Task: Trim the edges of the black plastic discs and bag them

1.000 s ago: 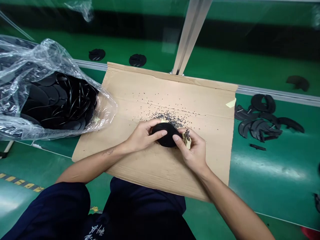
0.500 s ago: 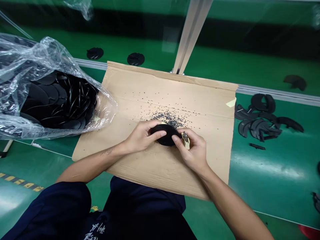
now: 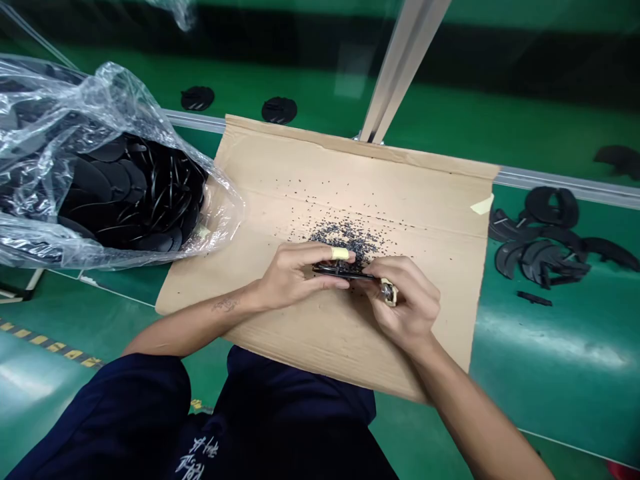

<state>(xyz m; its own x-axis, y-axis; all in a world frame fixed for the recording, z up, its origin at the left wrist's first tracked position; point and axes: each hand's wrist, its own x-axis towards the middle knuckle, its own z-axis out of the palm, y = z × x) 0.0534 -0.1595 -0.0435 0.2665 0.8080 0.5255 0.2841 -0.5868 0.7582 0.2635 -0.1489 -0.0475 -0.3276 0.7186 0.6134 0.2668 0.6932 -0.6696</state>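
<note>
One black disc (image 3: 343,271), seen edge-on, sits just above the cardboard sheet (image 3: 300,173), pinched in the closed left hand (image 3: 293,277). The right hand (image 3: 407,303), closed on a small tool (image 3: 388,292), probably a blade, meets the disc's right rim. Dark shavings (image 3: 345,235) lie just behind. Left: plastic bag (image 3: 60,133) of discs. Right: loose black pieces (image 3: 540,253) on the green bench (image 3: 550,347).

Two hands (image 3: 295,275) (image 3: 410,305), one held disc (image 3: 343,271), one tool (image 3: 388,292)
</note>
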